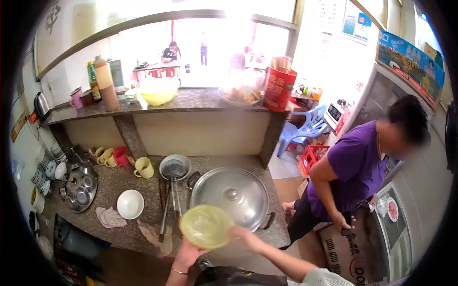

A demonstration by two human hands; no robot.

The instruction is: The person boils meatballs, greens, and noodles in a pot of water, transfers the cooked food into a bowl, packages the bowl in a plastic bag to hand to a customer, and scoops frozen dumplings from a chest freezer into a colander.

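Note:
My left hand (188,252), with a bangle at the wrist, holds a yellow-green bowl (206,227) from below, near the counter's front edge. At the bowl's right rim is my right hand (244,238), blurred, with its fingers partly hidden; what they hold cannot be made out. Behind the bowl sits a large pot with a metal lid (231,190). A strainer (173,168) rests in a bowl to the left of the pot, and long-handled utensils (166,209) lie below it. Further left stands a white bowl (130,204) beside a crumpled cloth (110,217).
A person in purple (355,157) stands at the right by a fridge. Cups (143,168) and a round metal tray (90,202) are on the left of the counter. The shelf above holds bottles (106,86), a yellow basin (159,91) and a red canister (279,88).

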